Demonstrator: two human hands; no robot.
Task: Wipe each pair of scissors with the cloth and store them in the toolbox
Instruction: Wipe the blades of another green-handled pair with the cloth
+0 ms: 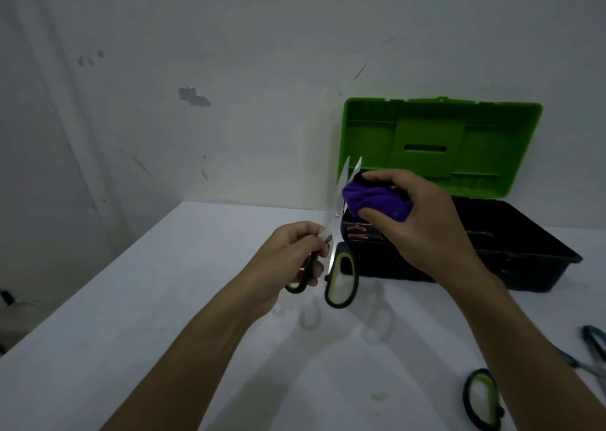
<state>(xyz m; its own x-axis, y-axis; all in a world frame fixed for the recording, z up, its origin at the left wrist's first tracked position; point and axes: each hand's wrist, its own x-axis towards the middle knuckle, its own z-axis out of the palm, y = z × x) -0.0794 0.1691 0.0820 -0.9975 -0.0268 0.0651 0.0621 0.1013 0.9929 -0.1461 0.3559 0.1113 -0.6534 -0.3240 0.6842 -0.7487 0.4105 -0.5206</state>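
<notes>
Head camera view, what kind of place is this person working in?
Probably a plain workroom or makeshift bench, not a kitchen: a bare white table against a scuffed, marked wall, with an open green-lidded toolbox and spare scissors lying about.

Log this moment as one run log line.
step: wiping | left hand: holds scissors | right hand: presses cloth on blade | toolbox: open

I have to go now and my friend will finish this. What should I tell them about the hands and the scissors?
Left hand holds one handle of the black-and-green scissors, blades up and slightly apart. Right hand grips the purple cloth against the blades.
The toolbox stands open behind; something red lies inside, possibly handles.
Left: finish wiping, store this pair, then do the green-handled scissors and blue-handled scissors on the table at right.
</notes>
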